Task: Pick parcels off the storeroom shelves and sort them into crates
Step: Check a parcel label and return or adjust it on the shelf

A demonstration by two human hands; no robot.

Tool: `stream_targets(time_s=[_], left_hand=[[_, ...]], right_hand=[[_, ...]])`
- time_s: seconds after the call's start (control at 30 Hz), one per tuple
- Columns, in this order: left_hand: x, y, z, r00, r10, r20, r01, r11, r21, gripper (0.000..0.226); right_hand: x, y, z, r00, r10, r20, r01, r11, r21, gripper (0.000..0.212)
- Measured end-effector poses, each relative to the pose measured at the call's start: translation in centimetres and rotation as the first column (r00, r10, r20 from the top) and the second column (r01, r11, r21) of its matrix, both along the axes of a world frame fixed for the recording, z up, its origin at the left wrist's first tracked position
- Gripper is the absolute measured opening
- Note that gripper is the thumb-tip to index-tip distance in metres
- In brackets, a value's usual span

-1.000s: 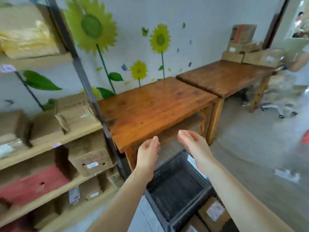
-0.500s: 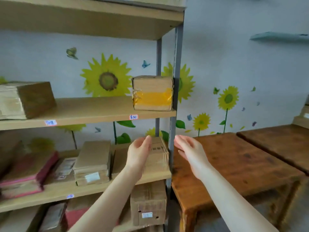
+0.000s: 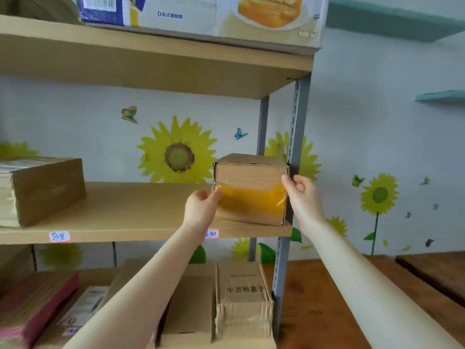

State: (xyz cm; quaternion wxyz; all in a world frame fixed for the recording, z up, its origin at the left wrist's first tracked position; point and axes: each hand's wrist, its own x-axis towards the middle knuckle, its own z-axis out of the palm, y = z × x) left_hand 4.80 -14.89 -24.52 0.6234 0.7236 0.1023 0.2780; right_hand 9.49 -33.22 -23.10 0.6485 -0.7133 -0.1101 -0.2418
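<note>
A small cardboard parcel with a band of yellow tape across its front stands at the right end of the middle shelf, close against the grey upright post. My left hand presses on its lower left side. My right hand clasps its right edge, thumb on the front and fingers round the side. The parcel rests on the shelf board, turned slightly. No crate is in view.
A brown parcel lies at the shelf's left end. A large printed carton sits on the top shelf. Below are several cardboard boxes and a red-edged packet. Wooden tables stand right of the rack.
My view has swung up from the crate and tables to the shelves. Both hands rose from mid-air with fingers apart and now close on the sides of the yellow-taped parcel.
</note>
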Motion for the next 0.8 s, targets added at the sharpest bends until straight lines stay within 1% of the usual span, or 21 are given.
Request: stream_targets(time_s=[0.07,0.1,0.13,0.2,0.23,0.27,0.3,0.37,0.4,0.47,0.5,0.53,0.57,0.6,0.67,0.7,0.73,0.77,0.8], left_hand=[[1.3,0.1,0.6,0.999,0.006,-0.044,-0.005,1.0,0.03,0.023],[1.8,0.1,0.7,0.998,-0.026,-0.061,0.028,0.999,0.027,0.021],[2.2,0.1,0.8,0.996,-0.065,-0.067,0.066,0.998,0.019,0.027],[2.5,0.2,0.6,0.991,-0.12,-0.065,0.12,0.993,-0.002,0.045],[2.4,0.4,0.4,0.99,-0.136,-0.036,0.135,0.99,-0.031,0.048],[2.2,0.6,0.3,0.989,-0.147,0.014,0.148,0.986,-0.071,0.049],[2.1,0.9,0.3,0.986,-0.146,0.076,0.155,0.981,-0.118,0.047],[1.7,1.5,0.7,0.972,-0.101,0.213,0.148,0.965,-0.218,0.037],[1.5,1.9,1.1,0.962,-0.055,0.269,0.126,0.958,-0.256,0.032],[1.2,2.6,1.9,0.936,0.056,0.348,0.072,0.935,-0.346,0.025],[0.9,2.9,2.4,0.93,0.092,0.357,0.067,0.91,-0.409,0.024],[0.7,3.2,2.8,0.936,0.085,0.342,0.092,0.878,-0.47,0.022],[0.4,3.4,3.1,0.95,0.034,0.31,0.134,0.852,-0.506,0.021],[0.2,3.4,3.4,0.964,-0.049,0.263,0.181,0.841,-0.509,0.022],[-0.2,3.3,3.8,0.958,-0.215,0.192,0.281,0.839,-0.465,0.021],[-0.4,3.1,3.9,0.944,-0.259,0.205,0.326,0.832,-0.449,0.017],[-0.6,3.0,4.0,0.933,-0.274,0.231,0.351,0.833,-0.427,0.014],[-0.8,2.9,4.0,0.927,-0.279,0.251,0.361,0.846,-0.393,0.016],[-1.0,2.8,3.9,0.92,-0.292,0.261,0.372,0.861,-0.348,0.025]], right_hand=[[1.6,0.6,0.6,1.0,0.024,0.015,-0.024,1.0,0.015,0.041],[2.1,1.0,0.8,0.999,0.039,0.011,-0.039,0.999,0.026,0.038],[2.5,1.2,1.0,0.998,0.054,0.007,-0.055,0.998,0.028,0.041],[3.3,1.6,1.3,0.998,0.06,0.001,-0.06,0.998,0.015,0.055],[3.6,1.7,1.5,0.999,0.048,0.001,-0.048,0.999,0.014,0.057],[3.9,1.7,1.7,0.999,0.045,0.002,-0.045,0.999,0.026,0.054],[4.2,1.8,1.9,0.998,0.059,-0.008,-0.058,0.997,0.059,0.047],[4.2,1.9,2.3,0.985,0.144,-0.093,-0.125,0.976,0.179,0.022],[4.2,2.1,2.3,0.968,0.204,-0.146,-0.164,0.956,0.243,0.015],[4.1,2.4,1.7,0.904,0.355,-0.237,-0.244,0.886,0.393,0.016],[4.2,2.6,1.1,0.859,0.438,-0.265,-0.274,0.831,0.484,0.019],[4.3,2.8,0.4,0.815,0.511,-0.272,-0.295,0.771,0.564,0.023],[4.3,3.0,-0.3,0.785,0.558,-0.27,-0.306,0.728,0.614,0.027],[4.4,3.1,-0.9,0.766,0.586,-0.265,-0.307,0.695,0.651,0.03],[4.5,3.3,-1.5,0.755,0.601,-0.263,-0.284,0.66,0.696,0.034],[4.5,3.4,-1.5,0.774,0.571,-0.274,-0.262,0.683,0.682,0.034],[4.5,3.5,-1.3,0.804,0.514,-0.3,-0.245,0.745,0.62,0.033],[4.3,3.6,-0.9,0.835,0.455,-0.309,-0.24,0.808,0.538,0.033],[4.2,3.7,-0.3,0.87,0.395,-0.293,-0.244,0.863,0.442,0.032]])
